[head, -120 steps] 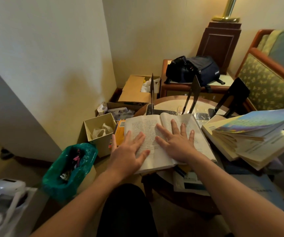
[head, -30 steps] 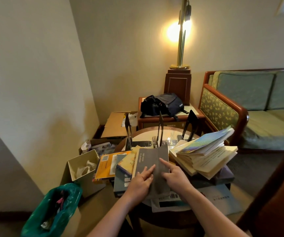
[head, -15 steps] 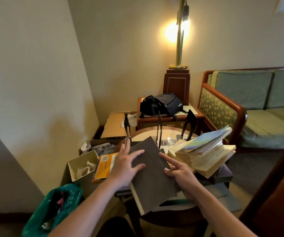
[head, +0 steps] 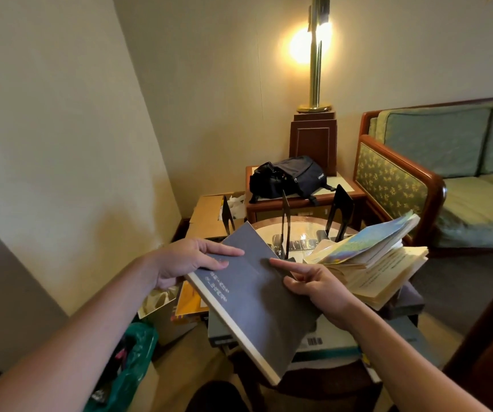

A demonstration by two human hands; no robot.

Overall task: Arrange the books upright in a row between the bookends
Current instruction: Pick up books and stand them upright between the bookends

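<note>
- I am holding the grey book [head: 257, 295] in both hands above the clutter on the round table [head: 304, 230]; it is lying tilted with its cover up, not yet upright.
- My left hand [head: 186, 261] is pinching the far left edge, 2 digits flat on the cover and the rest hidden beneath; my right hand [head: 316, 288] is gripping the right edge, forefinger stretched along the cover and the other fingers curled under.
- The long axis is running from near my lap away towards the far left; the far corner is pointing at the bookends [head: 285, 212].
- All 3 of these are standing on the table just beyond that corner, with no book upright between them yet; my left hand is sitting nearer the leftmost gap.
- I am judging that the book needs swinging up onto its short edge, then carrying forward.
- A splayed pile of books [head: 373, 263] is sitting just beside my right hand; I could brush it.
</note>
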